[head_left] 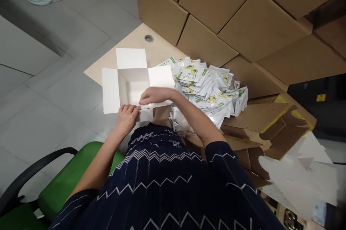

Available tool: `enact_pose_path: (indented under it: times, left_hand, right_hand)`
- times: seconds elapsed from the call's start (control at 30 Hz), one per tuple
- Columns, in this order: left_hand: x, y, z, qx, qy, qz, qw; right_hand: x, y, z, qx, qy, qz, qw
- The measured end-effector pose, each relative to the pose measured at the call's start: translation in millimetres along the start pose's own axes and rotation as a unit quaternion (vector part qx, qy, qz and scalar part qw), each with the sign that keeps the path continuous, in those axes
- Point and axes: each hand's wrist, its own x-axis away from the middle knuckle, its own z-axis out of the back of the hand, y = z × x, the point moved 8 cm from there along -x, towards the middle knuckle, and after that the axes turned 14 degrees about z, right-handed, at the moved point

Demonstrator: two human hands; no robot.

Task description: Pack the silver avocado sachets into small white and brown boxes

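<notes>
A white cardboard box (110,91) stands at the table's edge in front of me, its flaps folded outward and its visible inside bare. My left hand (127,116) is closed over the near rim, fingers bent onto the wall. Above the near part of the opening, my right hand (157,95) hangs with curled fingers pressed together, close to my left fingertips. Whether it pinches anything is hidden. Right of the box lies a heap of white sachets (193,73) printed with avocados and "Super Meal".
Stacked brown cartons (205,39) form a wall behind the sachets. Opened brown cartons (283,129) and white paper pieces (305,179) lie at right. A green chair (67,179) with a black armrest stands at lower left. The pale tabletop (129,41) has a round cable hole.
</notes>
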Motion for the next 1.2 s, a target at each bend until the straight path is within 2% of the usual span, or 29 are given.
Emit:
enact_pose_path:
  times: [0.07, 0.13, 0.2, 0.27, 0.37, 0.43, 0.53, 0.67, 0.77, 0.9, 0.97, 1.1, 1.2]
  left_hand:
    - [1, 2, -4.8, -0.007, -0.003, -0.003, 1.0]
    - [1, 1, -8.6, -0.014, -0.003, 0.012, 1.0]
    - [0, -1, -11.0, -0.016, -0.002, 0.026, 1.0]
    - [-2, -1, -11.9, -0.012, -0.001, 0.032, 0.999]
    - [-5, -1, -11.6, -0.011, 0.004, 0.032, 0.999]
    - [-5, -1, -10.8, -0.015, 0.009, 0.031, 0.999]
    - [-4, 1, -8.7, -0.027, 0.019, 0.023, 0.999]
    - [-1, 4, -5.5, -0.044, 0.035, 0.004, 0.998]
    - [-1, 6, -4.0, -0.057, 0.052, -0.003, 0.997]
    - [-1, 6, -6.1, -0.065, 0.064, -0.006, 0.996]
    - [-2, 5, -7.4, -0.062, 0.065, -0.009, 0.996]
    - [-4, 4, -6.9, -0.046, 0.061, -0.013, 0.997]
    - [-3, 5, -5.0, -0.044, 0.059, -0.014, 0.997]
  right_hand:
    - [36, 5, 36, -0.064, 0.095, -0.032, 0.993]
    - [77, 25, 67, -0.075, 0.19, -0.088, 0.975]
    - [112, 56, 81, -0.037, 0.236, -0.163, 0.957]
    - [133, 91, 75, 0.035, 0.215, -0.243, 0.945]
    - [141, 134, 43, 0.154, 0.139, -0.322, 0.924]
    - [138, 154, 18, 0.196, 0.114, -0.356, 0.907]
    - [132, 172, -10, 0.219, 0.113, -0.396, 0.885]
    - [129, 181, -27, 0.213, 0.111, -0.408, 0.881]
    - [127, 173, -29, 0.247, 0.113, -0.392, 0.879]
    - [126, 161, -31, 0.294, 0.129, -0.401, 0.858]
    - [123, 159, -30, 0.298, 0.125, -0.396, 0.86]
    - [124, 156, -8, 0.282, 0.123, -0.37, 0.877]
    - [141, 149, 27, 0.259, 0.194, -0.351, 0.878]
